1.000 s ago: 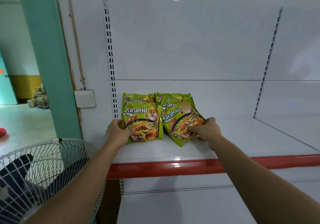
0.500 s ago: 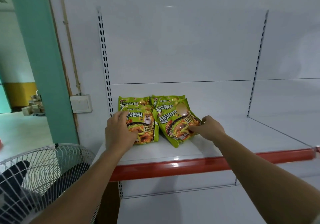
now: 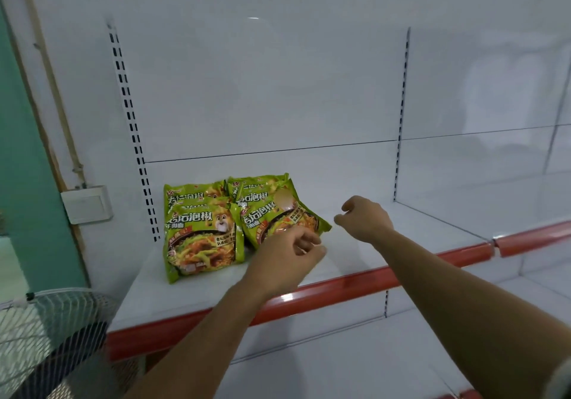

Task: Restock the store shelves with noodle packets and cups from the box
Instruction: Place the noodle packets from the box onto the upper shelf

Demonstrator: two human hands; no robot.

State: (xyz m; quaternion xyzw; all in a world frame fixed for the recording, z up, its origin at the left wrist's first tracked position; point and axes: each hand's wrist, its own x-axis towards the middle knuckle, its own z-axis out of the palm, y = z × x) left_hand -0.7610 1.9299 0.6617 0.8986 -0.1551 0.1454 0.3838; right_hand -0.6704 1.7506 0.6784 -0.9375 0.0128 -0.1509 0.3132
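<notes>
The green plastic noodle packets point(image 3: 216, 222) lie in two overlapping stacks at centre-left of the frame, on the white metal shelf point(image 3: 355, 262) near its back panel. The right stack's top packet sits skewed; squaring it would tidy the row. The left hand point(image 3: 287, 250) hovers at that packet's lower corner, fingers loosely curled, holding nothing; the right hand point(image 3: 364, 216) is likewise empty. Bare shelf runs rightward, bounded in front by the red edge strip point(image 3: 340, 290).
</notes>
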